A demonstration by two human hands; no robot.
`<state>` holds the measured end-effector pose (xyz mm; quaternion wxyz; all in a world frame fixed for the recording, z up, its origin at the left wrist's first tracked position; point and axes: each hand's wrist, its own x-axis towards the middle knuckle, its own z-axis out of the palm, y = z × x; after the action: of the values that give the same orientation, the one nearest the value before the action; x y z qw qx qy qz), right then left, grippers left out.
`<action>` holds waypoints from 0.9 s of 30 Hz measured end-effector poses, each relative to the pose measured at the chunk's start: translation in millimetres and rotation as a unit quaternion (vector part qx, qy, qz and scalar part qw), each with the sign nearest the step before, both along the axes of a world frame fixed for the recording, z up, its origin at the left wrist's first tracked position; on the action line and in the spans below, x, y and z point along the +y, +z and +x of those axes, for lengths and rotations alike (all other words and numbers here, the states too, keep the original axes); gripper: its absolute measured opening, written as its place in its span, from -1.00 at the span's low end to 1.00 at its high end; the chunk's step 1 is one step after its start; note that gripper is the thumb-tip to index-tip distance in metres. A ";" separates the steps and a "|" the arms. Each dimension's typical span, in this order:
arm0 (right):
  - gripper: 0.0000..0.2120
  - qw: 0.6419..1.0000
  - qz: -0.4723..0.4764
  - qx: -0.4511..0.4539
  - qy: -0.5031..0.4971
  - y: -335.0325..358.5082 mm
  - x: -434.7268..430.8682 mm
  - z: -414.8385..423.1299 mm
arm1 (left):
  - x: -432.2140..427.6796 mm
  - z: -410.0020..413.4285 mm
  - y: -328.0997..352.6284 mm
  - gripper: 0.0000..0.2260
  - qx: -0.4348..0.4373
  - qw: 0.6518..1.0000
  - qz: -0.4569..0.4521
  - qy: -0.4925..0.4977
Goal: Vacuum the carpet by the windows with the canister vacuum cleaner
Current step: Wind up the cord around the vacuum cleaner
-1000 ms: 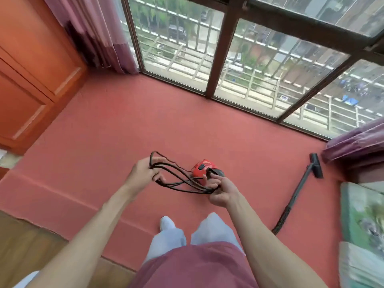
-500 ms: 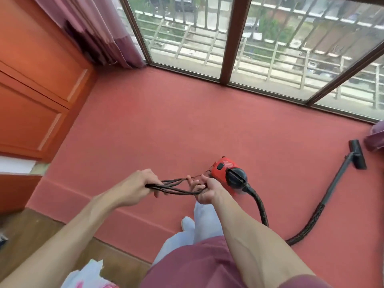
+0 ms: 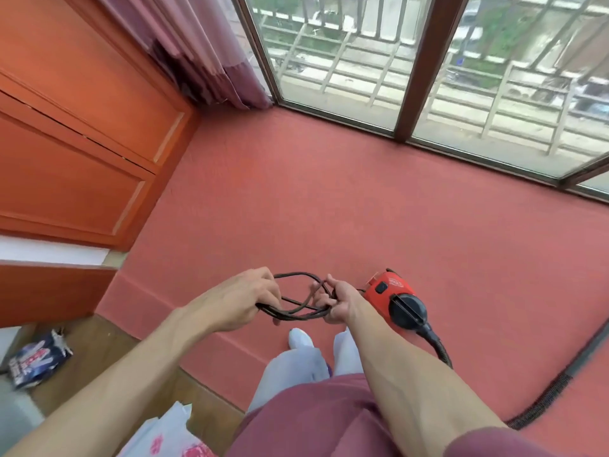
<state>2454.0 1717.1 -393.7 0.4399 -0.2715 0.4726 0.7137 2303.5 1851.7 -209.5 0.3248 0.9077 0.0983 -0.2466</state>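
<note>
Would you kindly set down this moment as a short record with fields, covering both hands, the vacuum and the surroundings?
left hand: grips one end of the looped black power cord
right hand: grips the other end of the loops
vacuum cleaner: red canister, on the carpet just right of the right hand
hose: black, runs from the canister towards the right edge
carpet: red, reaching up to the windows
curtain: purple, in the corner beside the orange cabinet
stage: cord bundled, vacuuming not yet begun
</note>
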 end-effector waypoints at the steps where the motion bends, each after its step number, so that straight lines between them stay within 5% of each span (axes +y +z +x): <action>1: -0.60 1.000 0.002 -0.008 0.000 -0.1 3.4 3.0 | 1.0 1.9 -1.1 -0.56 -0.001 1.000 0.005 -0.015; 5: -0.71 0.997 -0.001 -0.063 -0.033 7.7 18.9 19.8 | 14.5 5.6 -8.4 -0.55 -0.016 1.000 0.003 -0.019; 10: -0.87 0.987 -0.037 -0.125 -0.095 19.2 37.1 50.3 | 53.8 15.1 -34.6 -0.44 -0.060 0.986 -0.051 0.147; 16: -0.77 0.955 -0.150 -0.201 -0.160 24.4 40.5 68.4 | 104.1 63.4 -94.6 -0.48 -0.002 0.915 -0.153 0.373; 24: -0.75 0.886 -0.292 -0.169 -0.318 30.7 42.3 30.6 | 126.2 150.0 -174.4 -0.80 0.100 0.808 -0.301 0.497; 27: -0.73 0.822 -0.294 -0.156 -0.462 33.3 46.7 21.0 | 124.8 169.9 -204.4 -0.88 0.146 0.774 -0.334 0.518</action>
<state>2475.0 1763.8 -360.4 0.6857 -0.2455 0.6548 0.2019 2473.5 1976.5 -413.9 0.6677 0.5075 0.5110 -0.1882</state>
